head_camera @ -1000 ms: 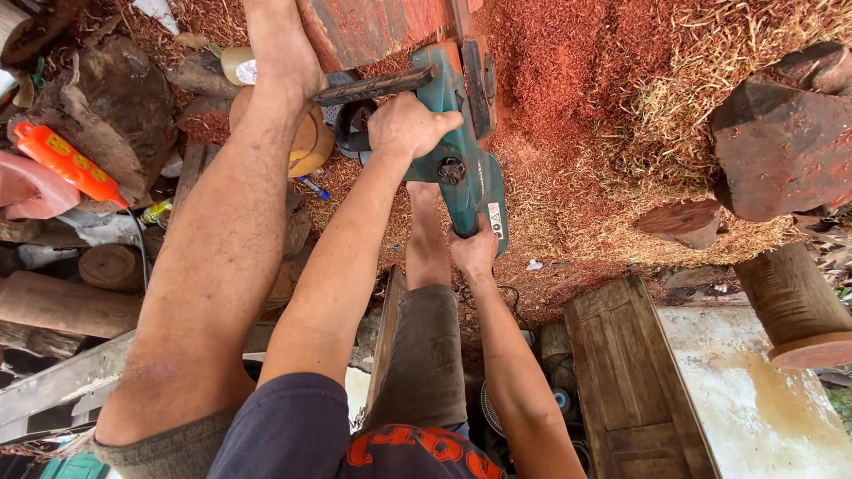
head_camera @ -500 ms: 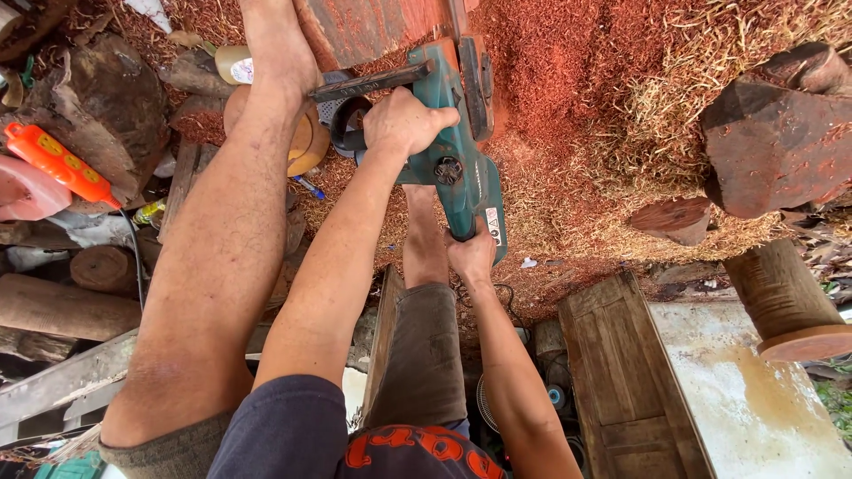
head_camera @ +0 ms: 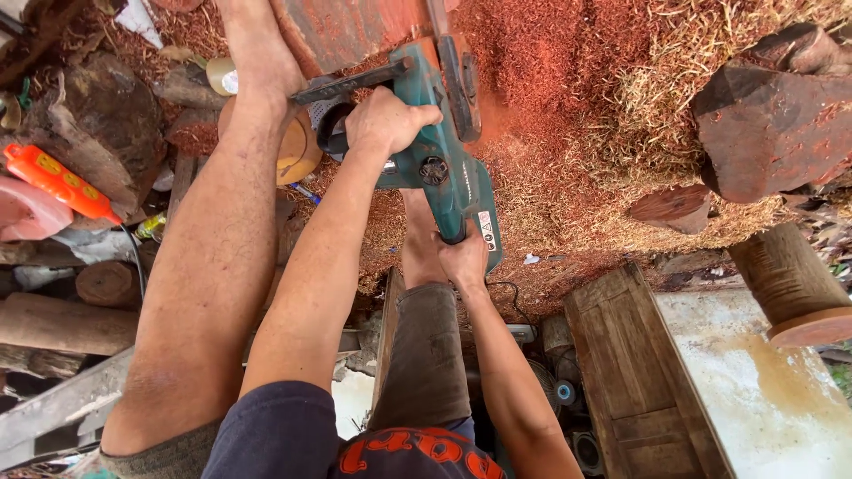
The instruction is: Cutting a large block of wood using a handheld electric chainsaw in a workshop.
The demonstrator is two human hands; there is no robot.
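The left hand (head_camera: 388,121) is clamped over the front handle of a green chainsaw (head_camera: 444,168); the right hand (head_camera: 463,259) is wrapped around its rear grip, nearer the body; the saw's long axis runs straight away from the person, its bar (head_camera: 448,58) lying against a reddish slab of wood (head_camera: 346,31) at the far edge; red sawdust (head_camera: 568,80) spreads to the right; a bare foot (head_camera: 253,53) rests beside the slab.
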